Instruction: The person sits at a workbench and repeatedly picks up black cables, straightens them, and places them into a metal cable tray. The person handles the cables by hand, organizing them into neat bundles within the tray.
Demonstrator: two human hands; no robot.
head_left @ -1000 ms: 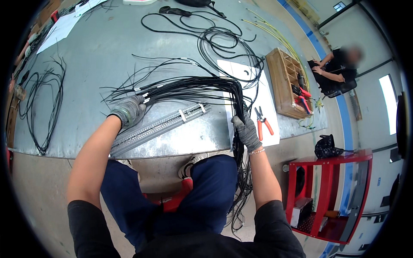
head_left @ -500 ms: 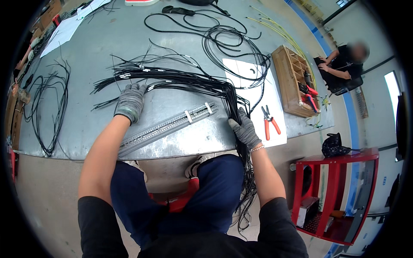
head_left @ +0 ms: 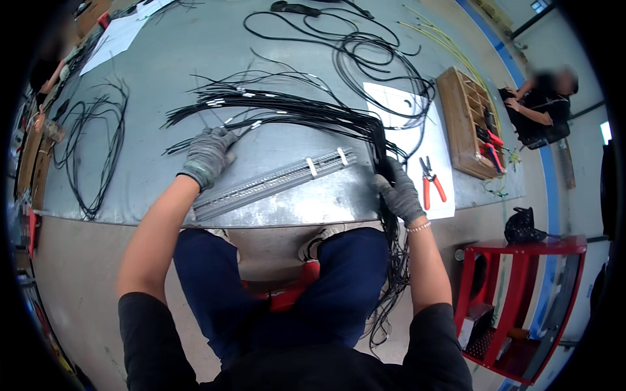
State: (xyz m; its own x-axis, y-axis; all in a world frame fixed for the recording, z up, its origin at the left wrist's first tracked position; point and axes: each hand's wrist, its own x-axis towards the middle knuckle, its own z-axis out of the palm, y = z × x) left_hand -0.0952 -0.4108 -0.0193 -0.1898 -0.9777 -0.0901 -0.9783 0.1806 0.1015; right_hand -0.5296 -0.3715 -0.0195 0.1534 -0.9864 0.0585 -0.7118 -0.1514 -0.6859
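A thick bundle of thin black cables (head_left: pixel 306 111) with white label sleeves runs across the metal table, then bends down over its front edge at the right. My right hand (head_left: pixel 401 195), in a grey knit glove, is closed around the bundle near that bend. At the left, my gloved left hand (head_left: pixel 210 156) rests by the loose ends, fingers over a lower strand of cables and thumb apart. Between my hands lies a slotted metal rail (head_left: pixel 267 186) with two white clips. Red-handled wire strippers (head_left: pixel 432 184) lie right of my right hand, on a white paper sheet (head_left: pixel 442 146).
A wooden divided box (head_left: pixel 460 140) with red-handled tools stands at the right. Behind are coiled black cables (head_left: pixel 365 55) and yellow wires (head_left: pixel 443 45). More black wires (head_left: pixel 75 163) lie at far left. A red cart (head_left: pixel 482 251) stands right; a seated person (head_left: pixel 544 104) is beyond.
The view has shifted, so the table appears farther right. My left hand has slid slightly left along the lower strand, its thumb spreading away. My right hand keeps its hold on the bundle.
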